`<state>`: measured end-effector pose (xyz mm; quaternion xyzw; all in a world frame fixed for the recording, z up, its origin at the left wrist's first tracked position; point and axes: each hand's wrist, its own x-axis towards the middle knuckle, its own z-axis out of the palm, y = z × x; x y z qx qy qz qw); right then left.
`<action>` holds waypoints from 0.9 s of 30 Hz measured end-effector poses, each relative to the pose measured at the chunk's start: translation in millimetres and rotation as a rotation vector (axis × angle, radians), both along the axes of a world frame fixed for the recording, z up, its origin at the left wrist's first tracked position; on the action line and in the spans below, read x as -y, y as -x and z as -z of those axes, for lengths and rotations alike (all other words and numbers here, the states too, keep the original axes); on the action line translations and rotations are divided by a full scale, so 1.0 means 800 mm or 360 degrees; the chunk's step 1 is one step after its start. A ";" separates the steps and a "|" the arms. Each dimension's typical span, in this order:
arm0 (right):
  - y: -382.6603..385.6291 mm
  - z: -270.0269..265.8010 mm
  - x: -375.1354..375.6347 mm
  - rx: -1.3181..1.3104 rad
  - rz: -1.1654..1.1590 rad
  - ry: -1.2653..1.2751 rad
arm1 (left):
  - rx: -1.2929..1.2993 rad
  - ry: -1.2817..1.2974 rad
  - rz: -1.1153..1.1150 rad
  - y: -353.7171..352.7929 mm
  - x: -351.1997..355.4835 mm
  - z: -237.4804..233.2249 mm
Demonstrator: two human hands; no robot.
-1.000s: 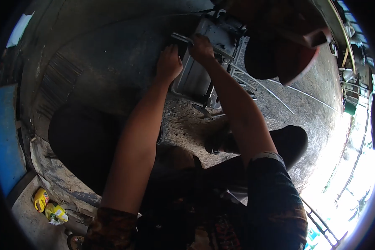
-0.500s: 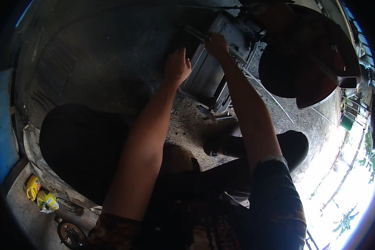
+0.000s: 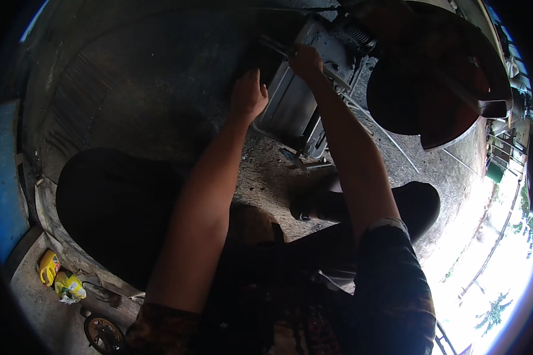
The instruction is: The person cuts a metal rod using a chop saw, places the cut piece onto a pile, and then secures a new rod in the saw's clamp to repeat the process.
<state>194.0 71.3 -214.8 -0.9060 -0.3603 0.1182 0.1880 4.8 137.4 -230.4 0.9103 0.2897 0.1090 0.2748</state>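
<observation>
My right hand (image 3: 306, 61) is closed round a metal tool (image 3: 276, 45) whose far end points up and left. It is over the upper edge of a grey metal box-like part (image 3: 290, 105) on the ground. To the left of that part is my left hand (image 3: 249, 96), with its thumb apart and the other fingers partly hidden in shadow. Nothing can be made out in it. A coil spring (image 3: 360, 36) shows beyond the metal part.
A large dark red, rounded object (image 3: 444, 94) stands at the upper right. Thin rods (image 3: 397, 144) lie on the concrete floor. At the lower left are a yellow container (image 3: 49, 267), a yellow bag (image 3: 69, 287) and a small wheel (image 3: 103, 332). A blue panel (image 3: 6, 177) stands far left.
My left hand has shifted slightly left, away from the metal part. My right hand has moved very little and still holds the tool.
</observation>
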 end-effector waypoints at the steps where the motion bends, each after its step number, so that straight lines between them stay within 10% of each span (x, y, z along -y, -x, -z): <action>1: 0.000 0.000 0.000 0.0008 -0.0001 0.0013 | 0.0018 0.0001 -0.0003 0.001 0.000 0.000; 27: -0.010 0.014 0.003 0.0002 -0.0101 0.0120 | -0.0004 -0.0038 0.0025 0.002 0.000 -0.001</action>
